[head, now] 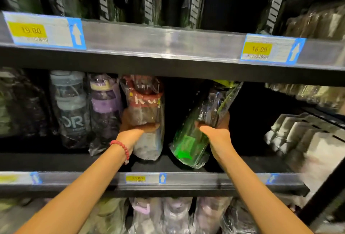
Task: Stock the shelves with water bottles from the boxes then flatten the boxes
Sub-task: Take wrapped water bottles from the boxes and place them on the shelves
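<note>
The left hand (137, 128) is curling its fingers round the middle of a red-capped bottle (144, 103) sealed in clear plastic wrap, thumb lying across the front, and the bottle is standing upright on the middle shelf (242, 164) just beside a purple bottle (105, 107). A red bead bracelet (122, 149) is sitting on that wrist. The right hand (214, 131) is gripping a green bottle (197, 131), also in plastic wrap, fingers wrapping behind it and thumb in front; this bottle is leaning, its base resting near the shelf's front edge and its yellow-green top tipping to the right, up close under the upper shelf (168, 41). A dark gap is lying between the two held bottles. Left of the purple one a grey bottle (71, 107) is standing. Yellow price tags (260, 49) are showing on the shelf rails
</note>
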Demonstrator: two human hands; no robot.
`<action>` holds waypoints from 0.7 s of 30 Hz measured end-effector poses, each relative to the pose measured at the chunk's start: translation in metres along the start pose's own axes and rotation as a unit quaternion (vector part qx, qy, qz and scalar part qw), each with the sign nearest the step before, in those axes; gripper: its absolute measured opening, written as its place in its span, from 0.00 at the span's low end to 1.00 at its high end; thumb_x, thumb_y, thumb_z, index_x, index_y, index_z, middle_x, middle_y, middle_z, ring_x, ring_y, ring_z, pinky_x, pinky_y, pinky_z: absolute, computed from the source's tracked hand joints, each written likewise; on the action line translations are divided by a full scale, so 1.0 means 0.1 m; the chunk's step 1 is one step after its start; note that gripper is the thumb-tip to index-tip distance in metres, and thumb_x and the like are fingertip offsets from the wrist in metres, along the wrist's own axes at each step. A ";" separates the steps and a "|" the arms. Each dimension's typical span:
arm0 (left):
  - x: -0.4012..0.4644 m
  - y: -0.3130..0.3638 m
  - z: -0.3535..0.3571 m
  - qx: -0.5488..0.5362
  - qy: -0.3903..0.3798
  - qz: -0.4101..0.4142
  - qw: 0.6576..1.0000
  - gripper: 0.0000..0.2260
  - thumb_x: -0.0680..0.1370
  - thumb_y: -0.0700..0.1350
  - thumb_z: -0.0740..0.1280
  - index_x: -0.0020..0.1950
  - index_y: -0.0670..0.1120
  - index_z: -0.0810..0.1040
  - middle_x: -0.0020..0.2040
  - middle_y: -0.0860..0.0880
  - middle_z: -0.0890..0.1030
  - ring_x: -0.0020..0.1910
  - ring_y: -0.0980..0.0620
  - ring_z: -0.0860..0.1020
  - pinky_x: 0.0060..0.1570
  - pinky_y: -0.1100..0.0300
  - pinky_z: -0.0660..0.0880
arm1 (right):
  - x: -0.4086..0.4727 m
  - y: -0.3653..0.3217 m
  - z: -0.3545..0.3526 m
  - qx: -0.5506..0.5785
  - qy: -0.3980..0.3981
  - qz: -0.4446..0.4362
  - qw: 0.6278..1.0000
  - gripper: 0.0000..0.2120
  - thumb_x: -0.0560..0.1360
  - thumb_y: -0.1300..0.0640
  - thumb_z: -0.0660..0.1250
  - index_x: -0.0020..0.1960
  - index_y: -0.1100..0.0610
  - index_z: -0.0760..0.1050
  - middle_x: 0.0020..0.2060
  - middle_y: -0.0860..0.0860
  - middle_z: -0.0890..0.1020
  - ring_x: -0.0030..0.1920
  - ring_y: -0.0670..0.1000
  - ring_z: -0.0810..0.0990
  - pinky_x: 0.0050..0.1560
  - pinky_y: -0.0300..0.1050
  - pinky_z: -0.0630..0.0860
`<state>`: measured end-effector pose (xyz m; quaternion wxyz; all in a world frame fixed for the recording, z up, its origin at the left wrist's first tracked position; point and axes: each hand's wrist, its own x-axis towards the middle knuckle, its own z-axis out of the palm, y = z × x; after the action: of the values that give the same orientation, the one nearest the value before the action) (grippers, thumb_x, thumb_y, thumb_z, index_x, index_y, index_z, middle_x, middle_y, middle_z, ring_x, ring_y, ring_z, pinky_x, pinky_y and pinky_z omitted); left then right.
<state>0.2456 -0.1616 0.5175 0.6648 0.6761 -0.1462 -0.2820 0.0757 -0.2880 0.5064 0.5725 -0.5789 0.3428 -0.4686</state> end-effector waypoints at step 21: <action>0.04 -0.19 -0.14 0.150 -0.054 0.074 0.984 0.41 0.55 0.51 0.83 0.63 0.41 0.72 0.56 0.47 0.77 0.56 0.51 0.75 0.54 0.63 0.70 | -0.17 0.05 0.05 -0.283 -0.104 -0.052 0.952 0.09 0.71 0.52 0.73 0.41 0.51 0.72 0.29 0.44 0.73 0.31 0.41 0.71 0.33 0.29 0.71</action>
<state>0.2531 -0.1511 0.4974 0.5660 0.7394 -0.2721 -0.2426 0.0753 -0.2711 0.4998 0.3924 -0.7796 0.3696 -0.3188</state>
